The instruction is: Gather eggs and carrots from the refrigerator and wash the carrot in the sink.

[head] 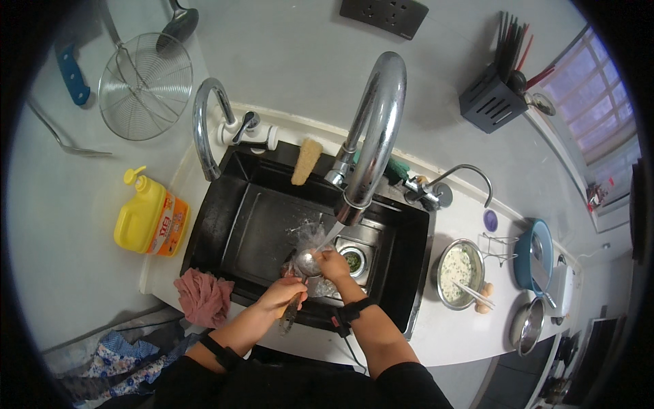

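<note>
My left hand [280, 296] grips the handle of a metal ladle [307, 263] over the front part of the black sink [240, 204]. At the ladle's round bowl, the fingers of my right hand [334, 267] are closed on its rim. Water runs from the large chrome faucet [375, 128] onto the bowl and splashes around it. Below my hands lies something clear, like a plastic bag [310, 234], partly hidden by the ladle and water. Green scraps sit in the drain strainer [352, 260].
A yellow detergent jug [140, 220] and a pink mesh cloth [204, 296] are at left. On the right counter stand a bowl of pale batter [456, 266] with chopsticks, eggs [485, 296], a blue basin [523, 255] and a steel bowl [528, 324]. A loofah [307, 161] lies behind the sink.
</note>
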